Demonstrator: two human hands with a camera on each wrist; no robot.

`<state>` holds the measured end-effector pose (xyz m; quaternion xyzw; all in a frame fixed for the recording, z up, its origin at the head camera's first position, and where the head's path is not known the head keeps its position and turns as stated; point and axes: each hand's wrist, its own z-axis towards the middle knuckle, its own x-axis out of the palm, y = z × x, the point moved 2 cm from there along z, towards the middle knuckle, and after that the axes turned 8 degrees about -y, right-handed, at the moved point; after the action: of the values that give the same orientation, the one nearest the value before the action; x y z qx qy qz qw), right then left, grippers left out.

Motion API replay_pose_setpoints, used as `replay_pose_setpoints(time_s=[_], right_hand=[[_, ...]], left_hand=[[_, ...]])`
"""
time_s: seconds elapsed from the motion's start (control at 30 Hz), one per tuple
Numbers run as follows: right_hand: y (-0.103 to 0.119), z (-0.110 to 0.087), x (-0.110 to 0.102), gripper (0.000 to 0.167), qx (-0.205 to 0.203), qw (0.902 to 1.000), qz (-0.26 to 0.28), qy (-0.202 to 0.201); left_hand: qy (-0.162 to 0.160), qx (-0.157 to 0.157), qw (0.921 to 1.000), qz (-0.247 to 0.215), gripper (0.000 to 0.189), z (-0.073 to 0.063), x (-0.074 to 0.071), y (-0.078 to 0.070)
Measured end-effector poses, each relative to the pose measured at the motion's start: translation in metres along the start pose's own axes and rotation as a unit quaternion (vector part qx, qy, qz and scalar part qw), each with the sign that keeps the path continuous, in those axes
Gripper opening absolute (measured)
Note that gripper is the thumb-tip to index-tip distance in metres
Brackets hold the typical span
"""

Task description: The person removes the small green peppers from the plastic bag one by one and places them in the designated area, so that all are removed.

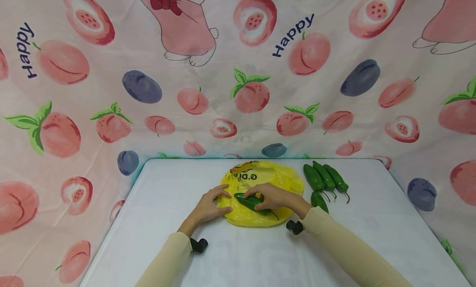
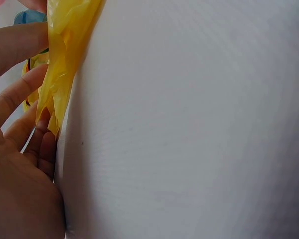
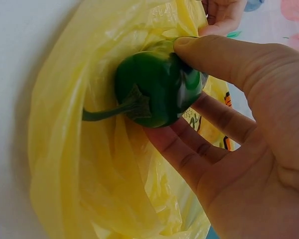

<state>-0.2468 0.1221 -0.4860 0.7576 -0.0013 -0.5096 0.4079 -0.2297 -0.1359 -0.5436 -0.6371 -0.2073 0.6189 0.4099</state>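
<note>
A yellow plastic bag [image 1: 256, 219] with dark print lies on the white table. Over its middle, my right hand [image 1: 270, 195] grips a green chili pepper [image 1: 245, 201] between thumb and fingers. From the right wrist view, the pepper's thick end [image 3: 149, 89] and curved stem face the camera, with yellow plastic around it. My left hand [image 1: 212, 202] is at the bag's left edge, thumb and fingers spread apart. The left wrist view has its fingers [image 2: 20, 94] against a hanging fold of the bag [image 2: 65, 59].
Three green chili peppers [image 1: 325, 177] lie side by side right of the bag. Another green pepper [image 1: 318, 200] is below them, partly covered by the right sleeve [image 1: 334, 237]. Fruit-printed cloth [image 1: 208, 88] rises behind the white table [image 1: 163, 183].
</note>
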Motion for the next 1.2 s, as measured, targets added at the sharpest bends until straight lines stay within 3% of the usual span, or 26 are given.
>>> replay_pose_setpoints(time_s=[0.93,1.2], right_hand=[[0.009,-0.005,-0.007,0.045,-0.018,0.9994,-0.026,-0.016],[0.013,-0.009,-0.014,0.046,-0.060,0.9975,-0.007,-0.039]], left_hand=[[0.001,0.006,1.0000,-0.005,0.028,-0.001,0.001,-0.001],[0.003,0.006,1.0000,0.006,0.029,-0.001,0.000,-0.002]])
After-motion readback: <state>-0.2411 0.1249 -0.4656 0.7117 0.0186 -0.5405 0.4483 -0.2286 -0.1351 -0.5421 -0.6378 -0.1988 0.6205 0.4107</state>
